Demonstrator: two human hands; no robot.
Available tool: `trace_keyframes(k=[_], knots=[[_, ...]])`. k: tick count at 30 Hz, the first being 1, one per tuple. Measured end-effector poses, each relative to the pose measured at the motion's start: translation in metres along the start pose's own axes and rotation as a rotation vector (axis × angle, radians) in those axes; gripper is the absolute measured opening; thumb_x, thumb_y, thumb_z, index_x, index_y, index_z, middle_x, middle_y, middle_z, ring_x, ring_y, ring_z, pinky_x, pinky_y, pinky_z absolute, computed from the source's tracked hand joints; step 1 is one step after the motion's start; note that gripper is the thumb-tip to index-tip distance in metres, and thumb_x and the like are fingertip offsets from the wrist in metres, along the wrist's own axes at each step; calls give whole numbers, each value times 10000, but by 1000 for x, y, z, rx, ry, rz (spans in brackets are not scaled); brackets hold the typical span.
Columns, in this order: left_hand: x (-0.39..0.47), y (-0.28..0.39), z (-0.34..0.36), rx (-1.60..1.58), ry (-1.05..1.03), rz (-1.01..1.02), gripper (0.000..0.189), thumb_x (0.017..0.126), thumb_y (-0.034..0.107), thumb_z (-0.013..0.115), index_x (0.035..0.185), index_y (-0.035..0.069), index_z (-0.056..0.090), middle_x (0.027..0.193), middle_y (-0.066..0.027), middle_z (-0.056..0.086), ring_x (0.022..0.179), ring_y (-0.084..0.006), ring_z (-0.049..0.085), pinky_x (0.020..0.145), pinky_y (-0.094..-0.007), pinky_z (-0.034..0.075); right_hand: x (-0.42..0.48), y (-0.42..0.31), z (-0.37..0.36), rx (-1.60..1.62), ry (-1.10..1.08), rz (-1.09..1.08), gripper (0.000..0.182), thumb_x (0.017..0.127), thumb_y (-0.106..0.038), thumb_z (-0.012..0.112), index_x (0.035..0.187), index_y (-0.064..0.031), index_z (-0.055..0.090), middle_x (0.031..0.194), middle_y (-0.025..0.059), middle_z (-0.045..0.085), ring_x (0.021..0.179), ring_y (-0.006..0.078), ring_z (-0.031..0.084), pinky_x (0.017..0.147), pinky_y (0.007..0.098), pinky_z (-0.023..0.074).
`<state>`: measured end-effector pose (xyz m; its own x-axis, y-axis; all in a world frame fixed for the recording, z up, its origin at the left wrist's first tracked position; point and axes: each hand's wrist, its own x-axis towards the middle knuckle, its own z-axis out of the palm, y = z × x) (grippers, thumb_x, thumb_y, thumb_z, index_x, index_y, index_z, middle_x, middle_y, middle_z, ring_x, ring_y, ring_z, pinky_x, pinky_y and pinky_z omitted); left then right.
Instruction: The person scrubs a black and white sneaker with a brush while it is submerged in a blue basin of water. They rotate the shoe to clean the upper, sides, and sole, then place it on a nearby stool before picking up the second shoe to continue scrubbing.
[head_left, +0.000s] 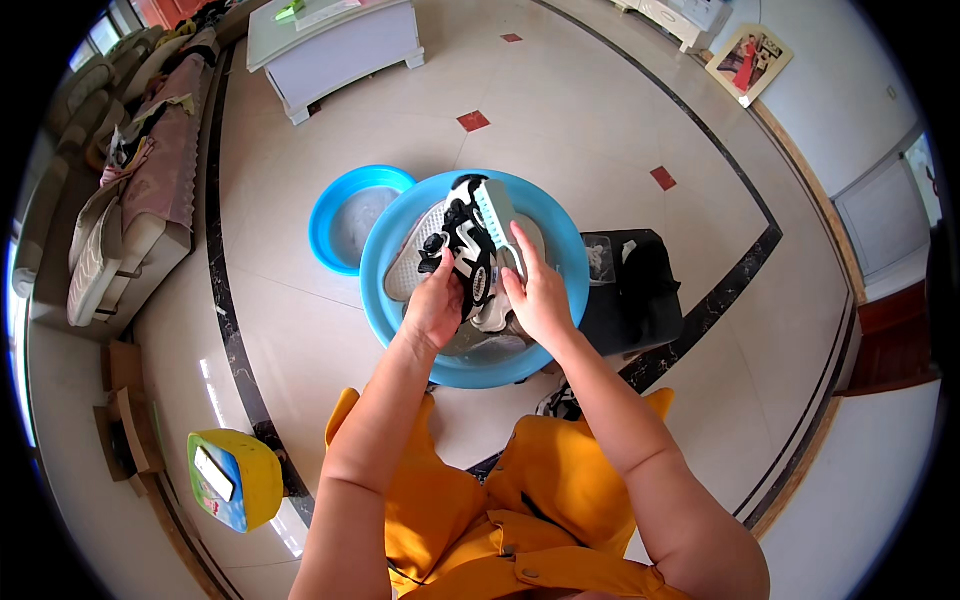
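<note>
My left hand (436, 304) holds a black and white sneaker (469, 247) over a large blue plastic basin (373, 330). A light-coloured scrubbing brush (498, 214) is in my right hand (538, 296), its bristles against or close beside the shoe's side. Another shoe lies in the basin with its pale patterned sole (409, 259) facing up, and more pale shoe parts show under my hands. Some water (480, 346) shows at the basin's near side. What lies beneath the held sneaker is partly hidden.
A smaller blue basin (324, 244) with cloudy liquid stands at the left. Right of the large basin is a black box-like stool (607, 322) bearing a clear container and dark cloth. A yellow container (262, 480) with a phone on top stands lower left. A white table (345, 45) stands farther off.
</note>
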<state>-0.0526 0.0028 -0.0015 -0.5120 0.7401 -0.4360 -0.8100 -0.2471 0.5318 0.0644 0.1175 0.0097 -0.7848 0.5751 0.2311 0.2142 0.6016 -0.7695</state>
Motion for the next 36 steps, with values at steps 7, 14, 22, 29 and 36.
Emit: trace_keyframes(k=[7, 14, 22, 29, 36], knots=[[5, -2, -4, -23, -4, 58, 255, 934, 148, 535, 1163, 37, 544, 1085, -69, 617, 963, -181, 604, 849, -327, 502, 1, 9, 7, -3, 45, -23, 583, 894, -96, 554, 1422, -163, 317, 1013, 181, 628, 798, 320, 629, 715, 376, 490], [22, -29, -23, -116, 101, 72, 182, 935, 124, 545, 1097, 48, 580, 1025, -26, 632, 916, -131, 608, 807, -258, 491, -18, 5, 0, 41, -4, 20, 480, 926, -86, 499, 1390, -134, 385, 1187, 206, 562, 1008, 365, 582, 841, 380, 461], [33, -41, -23, -20, 208, 24, 182, 939, 207, 560, 1092, 111, 584, 1009, 25, 611, 894, -100, 575, 788, -236, 464, -35, 14, 2, -88, -8, -101, 517, 911, -105, 497, 1403, -202, 369, 901, 152, 580, 772, 346, 586, 683, 415, 485], [23, -41, -9, -115, 252, -2, 129, 944, 253, 556, 910, 132, 586, 793, 54, 551, 684, -67, 497, 658, -212, 445, -48, -10, 1, -158, -133, -11, 532, 902, -72, 503, 1399, -186, 353, 1049, 186, 601, 840, 389, 605, 718, 433, 501], [26, -52, 1, -150, 236, -44, 201, 947, 329, 539, 825, 171, 553, 691, 102, 472, 630, -28, 433, 581, -190, 362, -40, 5, 14, -376, -79, -5, 554, 909, -91, 493, 1418, -217, 315, 884, 147, 584, 724, 352, 599, 609, 442, 496]])
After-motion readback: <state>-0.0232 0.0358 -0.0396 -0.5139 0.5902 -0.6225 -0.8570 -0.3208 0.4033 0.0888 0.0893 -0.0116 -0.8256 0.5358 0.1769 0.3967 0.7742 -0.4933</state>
